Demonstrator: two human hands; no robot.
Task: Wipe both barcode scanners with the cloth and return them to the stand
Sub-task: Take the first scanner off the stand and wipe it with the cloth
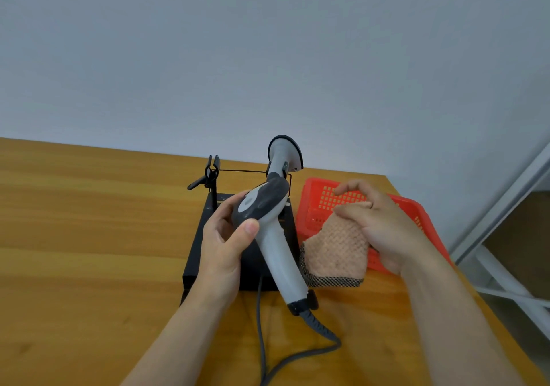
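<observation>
My left hand (226, 237) grips the head of a grey barcode scanner (275, 245), handle pointing down toward me, its grey cable (297, 359) trailing off the table edge. My right hand (384, 228) holds a pink waffle cloth (336, 254) with a dark woven edge, just right of the scanner's handle and apart from it. A second grey scanner (282, 155) sits upright in the right holder of the black stand (208, 254). The stand's left clip (212, 171) holds nothing.
A red plastic basket (321, 195) lies on the wooden table (89, 222) right of the stand, behind my right hand. A white shelf frame (506, 207) stands beyond the table's right edge. A plain wall rises behind.
</observation>
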